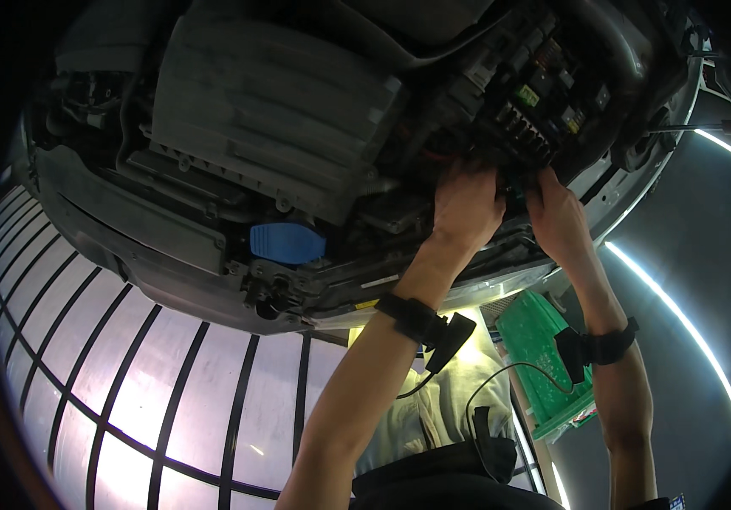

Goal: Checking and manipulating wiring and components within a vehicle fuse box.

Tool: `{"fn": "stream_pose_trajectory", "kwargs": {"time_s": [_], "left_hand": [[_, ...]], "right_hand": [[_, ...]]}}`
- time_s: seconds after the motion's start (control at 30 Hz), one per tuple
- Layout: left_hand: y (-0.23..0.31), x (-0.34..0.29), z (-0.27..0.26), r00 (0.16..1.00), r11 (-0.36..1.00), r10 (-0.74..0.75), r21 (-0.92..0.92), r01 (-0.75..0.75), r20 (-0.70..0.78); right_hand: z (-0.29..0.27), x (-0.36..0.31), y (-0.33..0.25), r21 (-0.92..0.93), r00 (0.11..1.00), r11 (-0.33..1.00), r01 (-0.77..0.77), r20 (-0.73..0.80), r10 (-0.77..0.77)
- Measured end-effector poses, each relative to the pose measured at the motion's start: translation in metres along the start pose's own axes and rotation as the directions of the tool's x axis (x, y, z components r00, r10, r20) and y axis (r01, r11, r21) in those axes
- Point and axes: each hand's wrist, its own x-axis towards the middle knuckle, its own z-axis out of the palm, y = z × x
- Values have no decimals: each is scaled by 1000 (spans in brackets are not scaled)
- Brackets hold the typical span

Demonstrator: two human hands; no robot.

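Note:
Both of my hands reach into a car's engine bay, at the near edge of an uncovered fuse box (pixel 544 110) with rows of small fuses and relays. My left hand (pixel 465 204) is closed, its fingers curled down into the dark beside a thin red wire (pixel 437 156). Just to its right, my right hand (pixel 559 214) is bent, thumb and fingers drawn together at the box's near edge. Shadow hides the fingertips of both, and I cannot make out what they grip. Each wrist wears a black strap with a small device.
A large ribbed black engine cover (pixel 272 110) fills the bay's left side. Near the front edge sits a blue cap (pixel 289 243). The car's front edge lies between me and the bay. A green bin (pixel 535 348) stands below my right forearm, and cables hang from the wrist devices.

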Motion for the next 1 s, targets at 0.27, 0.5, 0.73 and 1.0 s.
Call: {"fn": "stream_pose_trajectory", "kwargs": {"time_s": [0.27,0.5,0.73,1.0], "left_hand": [[-4,26,-9,910,976,-193,-24,217,367],[-23,41,-14,822,983,-123,-48,179,556],[-16,52,-23,771,971,-67,-138,197,633],[-16,37,-11,881,986,-46,-123,117,472]], "right_hand": [[-22,0,5,-219,985,967,126,144,-95],[-52,-5,-8,-457,927,823,338,310,-209],[-47,-2,6,-353,942,890,289,270,-199],[-9,-3,-13,-58,998,997,51,27,-50]]}}
